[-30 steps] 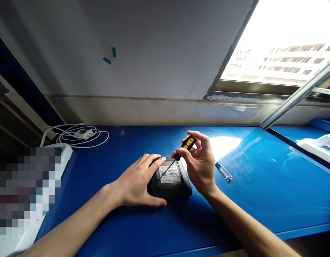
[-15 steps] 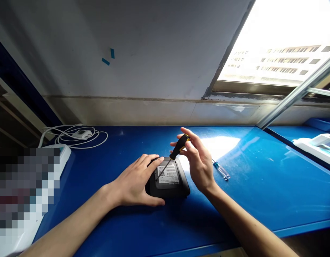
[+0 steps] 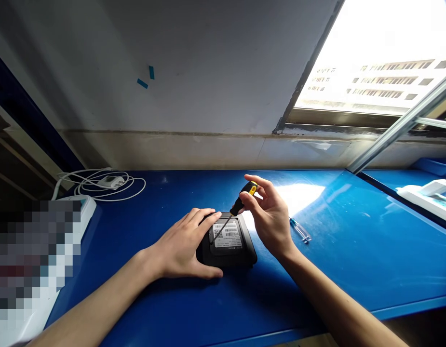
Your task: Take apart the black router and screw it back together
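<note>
A black box-shaped electronic device (image 3: 248, 255) lies on the blue tabletop, with a white label (image 3: 226, 236) carrying a QR code and barcodes facing up. My left hand (image 3: 188, 243) clasps its left side, thumb along the near edge and fingers over the far edge. In my right hand (image 3: 271, 214) is a black-and-yellow screwdriver (image 3: 240, 200), its handle pinched between thumb and fingers. The tool slants down to the left across the label. Its tip meets the device near the label's lower left corner; whether a screw sits there I cannot tell.
A second screwdriver with a clear blue handle (image 3: 300, 230) lies right of my right hand. White cable with an adapter (image 3: 112, 181) is coiled at the back left. A white-edged object (image 3: 87, 205), mostly pixelated, stands at left. A metal frame bar (image 3: 385, 132) rises at right.
My right hand's fingers and thumb have shifted around the screwdriver handle, which has turned to show more yellow. The tip stays at the same spot. My left hand and the device have not moved.
</note>
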`<move>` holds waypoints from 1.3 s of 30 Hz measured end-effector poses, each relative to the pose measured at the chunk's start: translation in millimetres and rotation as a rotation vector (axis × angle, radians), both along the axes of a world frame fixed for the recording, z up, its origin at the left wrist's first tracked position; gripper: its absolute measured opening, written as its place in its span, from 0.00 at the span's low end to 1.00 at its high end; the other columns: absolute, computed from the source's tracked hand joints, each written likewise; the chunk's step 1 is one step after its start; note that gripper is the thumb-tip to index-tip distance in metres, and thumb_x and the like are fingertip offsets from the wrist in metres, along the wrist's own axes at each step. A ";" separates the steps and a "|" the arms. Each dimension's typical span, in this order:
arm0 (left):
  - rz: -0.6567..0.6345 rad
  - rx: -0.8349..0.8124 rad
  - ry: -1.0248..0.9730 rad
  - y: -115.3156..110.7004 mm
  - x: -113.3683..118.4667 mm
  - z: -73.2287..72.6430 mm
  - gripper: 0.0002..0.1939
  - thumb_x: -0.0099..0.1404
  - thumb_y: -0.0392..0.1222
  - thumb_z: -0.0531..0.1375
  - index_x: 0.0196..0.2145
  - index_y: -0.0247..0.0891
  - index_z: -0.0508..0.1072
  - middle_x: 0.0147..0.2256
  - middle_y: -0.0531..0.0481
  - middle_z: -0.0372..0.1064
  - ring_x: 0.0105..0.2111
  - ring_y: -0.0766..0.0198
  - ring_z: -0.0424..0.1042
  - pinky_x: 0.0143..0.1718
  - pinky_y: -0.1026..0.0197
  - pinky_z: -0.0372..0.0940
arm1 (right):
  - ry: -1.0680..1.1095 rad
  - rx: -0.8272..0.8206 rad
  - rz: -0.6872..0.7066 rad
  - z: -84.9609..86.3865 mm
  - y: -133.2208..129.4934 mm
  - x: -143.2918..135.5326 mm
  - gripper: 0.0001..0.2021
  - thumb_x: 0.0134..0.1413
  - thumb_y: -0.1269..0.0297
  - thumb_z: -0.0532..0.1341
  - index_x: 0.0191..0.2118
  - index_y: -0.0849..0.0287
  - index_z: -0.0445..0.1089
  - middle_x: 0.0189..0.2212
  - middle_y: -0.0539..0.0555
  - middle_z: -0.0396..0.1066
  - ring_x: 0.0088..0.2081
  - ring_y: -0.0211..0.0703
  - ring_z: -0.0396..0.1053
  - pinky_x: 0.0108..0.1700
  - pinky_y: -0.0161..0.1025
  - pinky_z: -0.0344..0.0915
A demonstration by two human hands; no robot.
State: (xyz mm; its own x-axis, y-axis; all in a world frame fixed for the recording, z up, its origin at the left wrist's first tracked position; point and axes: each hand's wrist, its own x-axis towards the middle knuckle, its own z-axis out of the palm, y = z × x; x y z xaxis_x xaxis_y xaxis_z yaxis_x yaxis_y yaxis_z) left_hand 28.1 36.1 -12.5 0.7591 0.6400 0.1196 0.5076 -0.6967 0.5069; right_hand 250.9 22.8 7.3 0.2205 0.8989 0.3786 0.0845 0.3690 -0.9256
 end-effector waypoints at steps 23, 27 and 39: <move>0.034 0.031 -0.019 1.0 -12.9 -8.2 0.56 0.53 0.66 0.72 0.71 0.49 0.53 0.68 0.41 0.56 0.66 0.39 0.58 0.64 0.36 0.63 | -0.081 0.138 -0.317 -0.9 24.5 43.5 0.22 0.58 0.46 0.68 0.52 0.51 0.71 0.31 0.47 0.66 0.26 0.40 0.74 0.27 0.40 0.77; 0.028 0.033 -0.012 0.3 -13.5 -6.7 0.55 0.54 0.65 0.72 0.71 0.50 0.52 0.68 0.41 0.55 0.66 0.39 0.58 0.64 0.35 0.63 | -0.115 0.135 -0.316 -3.4 22.6 40.0 0.22 0.57 0.46 0.68 0.53 0.50 0.70 0.33 0.47 0.67 0.25 0.40 0.76 0.26 0.39 0.76; 0.038 0.032 0.005 -0.4 -14.3 -8.2 0.55 0.54 0.65 0.72 0.71 0.50 0.52 0.69 0.42 0.54 0.67 0.41 0.57 0.65 0.37 0.62 | -0.014 0.110 -0.243 -6.7 30.3 44.0 0.18 0.61 0.48 0.65 0.50 0.51 0.68 0.34 0.47 0.71 0.33 0.41 0.77 0.36 0.43 0.80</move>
State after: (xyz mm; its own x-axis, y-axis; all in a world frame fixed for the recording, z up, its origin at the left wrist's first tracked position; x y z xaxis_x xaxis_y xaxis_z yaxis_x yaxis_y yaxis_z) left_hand 13.8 35.7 -20.7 0.7352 0.6640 0.1365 0.5364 -0.6929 0.4818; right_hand 294.9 53.1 0.6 0.4188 0.7735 0.4758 0.1954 0.4349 -0.8790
